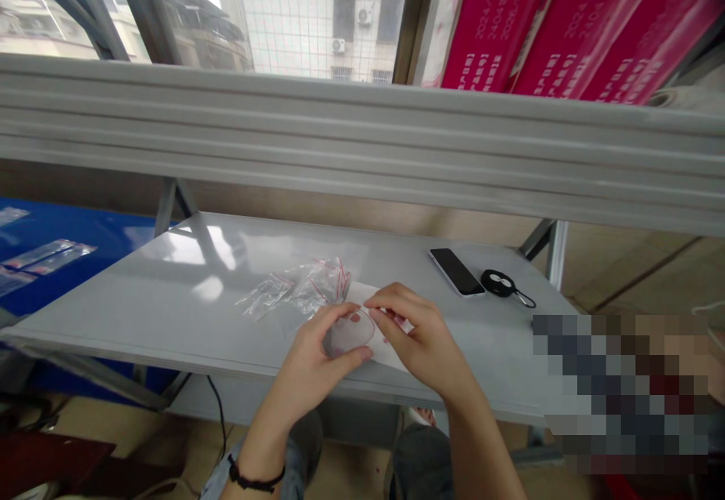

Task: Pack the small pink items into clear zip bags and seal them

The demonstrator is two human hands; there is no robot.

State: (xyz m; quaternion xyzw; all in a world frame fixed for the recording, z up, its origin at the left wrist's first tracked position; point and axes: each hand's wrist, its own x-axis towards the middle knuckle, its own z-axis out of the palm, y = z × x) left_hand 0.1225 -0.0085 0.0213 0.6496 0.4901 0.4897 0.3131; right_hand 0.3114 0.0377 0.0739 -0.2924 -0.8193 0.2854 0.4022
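My left hand (315,360) and my right hand (418,332) meet near the front edge of a grey table (186,288). Both pinch a small clear plastic bag (352,331) with a red strip along its top; a round pale thing shows inside it. The left fingers curl under the bag and the right fingers grip its upper edge. Under the bag lies a white sheet (385,349). Just behind the hands sits a loose heap of clear bags with red strips (300,288).
A black phone (456,271) lies face up at the right rear of the table, with a black round key fob (499,283) beside it. A blue surface (50,247) holding clear packets stands at the left. A grey shelf rail (362,137) runs overhead.
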